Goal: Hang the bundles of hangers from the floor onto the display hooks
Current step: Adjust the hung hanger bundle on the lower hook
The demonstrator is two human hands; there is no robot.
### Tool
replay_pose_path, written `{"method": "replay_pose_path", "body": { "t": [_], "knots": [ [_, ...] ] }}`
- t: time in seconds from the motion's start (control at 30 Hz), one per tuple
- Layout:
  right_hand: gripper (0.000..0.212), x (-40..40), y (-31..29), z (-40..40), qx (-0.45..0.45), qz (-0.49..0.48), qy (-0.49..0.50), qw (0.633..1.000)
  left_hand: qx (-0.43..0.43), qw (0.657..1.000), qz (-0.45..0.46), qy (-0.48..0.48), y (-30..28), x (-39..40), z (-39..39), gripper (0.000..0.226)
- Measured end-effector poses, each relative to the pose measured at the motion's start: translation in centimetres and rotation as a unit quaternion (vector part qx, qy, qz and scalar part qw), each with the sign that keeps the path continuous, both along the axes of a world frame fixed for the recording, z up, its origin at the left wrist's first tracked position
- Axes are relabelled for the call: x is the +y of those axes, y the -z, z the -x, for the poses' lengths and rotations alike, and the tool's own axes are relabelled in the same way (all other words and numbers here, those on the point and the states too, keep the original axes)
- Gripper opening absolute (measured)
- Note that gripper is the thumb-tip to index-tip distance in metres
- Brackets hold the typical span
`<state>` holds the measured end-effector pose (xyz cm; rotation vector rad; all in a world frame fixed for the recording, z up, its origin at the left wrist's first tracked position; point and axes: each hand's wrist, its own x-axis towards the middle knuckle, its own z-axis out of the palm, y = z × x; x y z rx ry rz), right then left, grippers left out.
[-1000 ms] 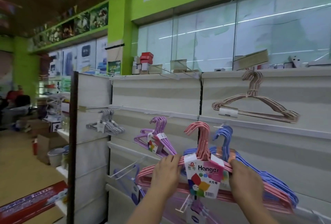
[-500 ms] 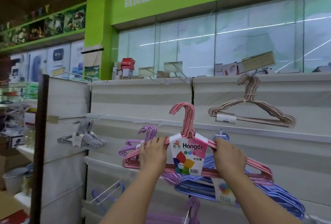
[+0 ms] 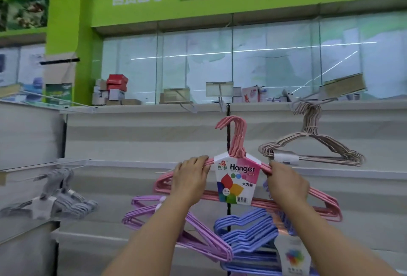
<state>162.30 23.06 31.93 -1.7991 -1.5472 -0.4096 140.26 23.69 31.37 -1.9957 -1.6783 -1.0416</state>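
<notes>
Hands, left (image 3: 191, 179) and right (image 3: 286, 184), are gripping the pink hanger bundle (image 3: 236, 178), fingers curled round its shoulders; next, its hooks need guiding onto the display hook (image 3: 222, 105) at the panel's top edge.

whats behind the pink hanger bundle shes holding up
Behind the pink hanger bundle: the white slat wall and a dark vertical seam. Lower down hang purple and blue bundles, partly covered by both forearms.

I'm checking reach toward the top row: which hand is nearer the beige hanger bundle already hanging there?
Right. The right hand grips the pink hanger bundle just below the beige hanger bundle's label; the left hand grips the pink bundle's far shoulder.
</notes>
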Motion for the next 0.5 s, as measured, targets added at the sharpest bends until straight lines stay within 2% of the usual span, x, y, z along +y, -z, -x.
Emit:
{"method": "replay_pose_path", "body": {
  "t": [0.27,0.5],
  "knots": [
    [0.015,2.8,-4.0,-1.1,0.001,-0.042,0.027,0.999,-0.014,0.999,-0.05,-0.017,-4.5,3.4,-1.7,0.038],
    [0.019,6.1,-5.6,-0.1,0.017,-0.04,0.029,0.999,-0.016,0.999,-0.046,-0.02,-6.8,7.4,-1.4,0.037]
  ]
}}
